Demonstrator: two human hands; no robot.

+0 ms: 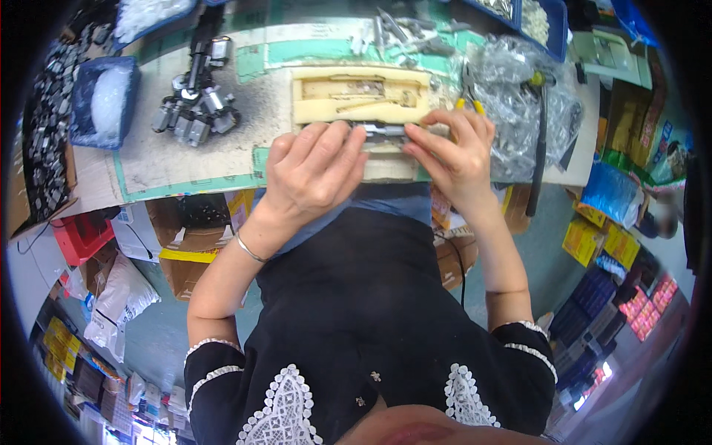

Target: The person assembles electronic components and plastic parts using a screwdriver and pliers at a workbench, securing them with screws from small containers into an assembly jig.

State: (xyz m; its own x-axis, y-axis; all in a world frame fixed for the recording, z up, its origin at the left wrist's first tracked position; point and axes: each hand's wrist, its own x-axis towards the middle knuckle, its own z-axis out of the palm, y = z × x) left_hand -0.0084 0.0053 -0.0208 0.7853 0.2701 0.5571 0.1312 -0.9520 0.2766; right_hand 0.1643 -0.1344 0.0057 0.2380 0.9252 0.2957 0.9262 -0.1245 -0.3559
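A short metal part (384,130), silver and dark grey, lies crosswise between my two hands over the front of a cream-coloured block (360,113) with recesses cut in it. My left hand (313,167) grips its left end, with the fingers bent and the back of the hand upward. At the other end, the thumb and index finger of my right hand (458,152) pinch the part. My fingers cover both its ends, so its full shape is hidden.
Silver-and-black metal parts (196,111) are piled at left, beside a blue bin (104,104). Right of the block are yellow-handled pliers (469,93), clear plastic bags (508,111) and a long dark tool (541,141) overhanging the front edge. Grey pieces (404,33) lie behind.
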